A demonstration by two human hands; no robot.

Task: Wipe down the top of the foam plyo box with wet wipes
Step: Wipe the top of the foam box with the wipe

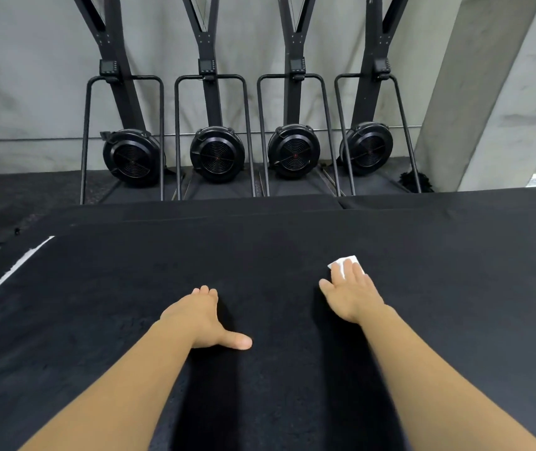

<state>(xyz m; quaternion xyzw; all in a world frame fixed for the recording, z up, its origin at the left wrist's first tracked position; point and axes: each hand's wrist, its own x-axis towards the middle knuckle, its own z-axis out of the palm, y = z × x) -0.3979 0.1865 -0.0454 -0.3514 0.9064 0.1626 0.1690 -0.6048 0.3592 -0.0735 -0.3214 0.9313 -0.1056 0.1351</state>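
Wet wipe, thin and likely limp, lay pressed under the straight, close-set fingers of my right hand, right of centre on the foam plyo box top. I judged flat pressure better than pinching, which would bunch it. My left hand rested flat nearer, thumb splayed.

No text is legible; the consoles on the fan machines are too small to read.
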